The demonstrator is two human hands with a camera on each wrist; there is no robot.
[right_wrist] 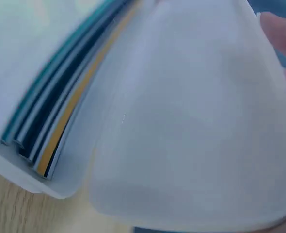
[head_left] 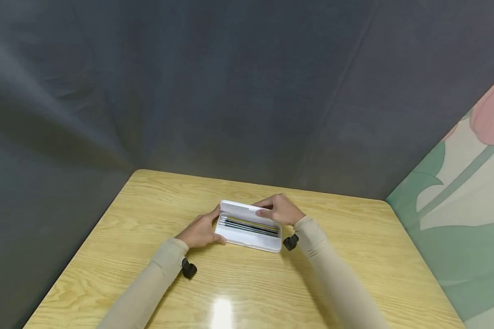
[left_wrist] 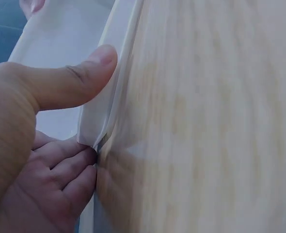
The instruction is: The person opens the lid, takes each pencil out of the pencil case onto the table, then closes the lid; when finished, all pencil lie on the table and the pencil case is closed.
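Pencil case (head_left: 239,236), lid (head_left: 239,210) raised, pencils (head_left: 252,227) inside

I see the head camera facing forward and down at the table (head_left: 267,292), both wrist cameras sharing the case (head_left: 251,239) up close.

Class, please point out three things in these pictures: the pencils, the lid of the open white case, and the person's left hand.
Pencils (head_left: 251,226): head view, midway along the row.
Lid (right_wrist: 191,114): right wrist view, middle of its inner face.
Left hand (head_left: 200,231): head view, back of the hand.
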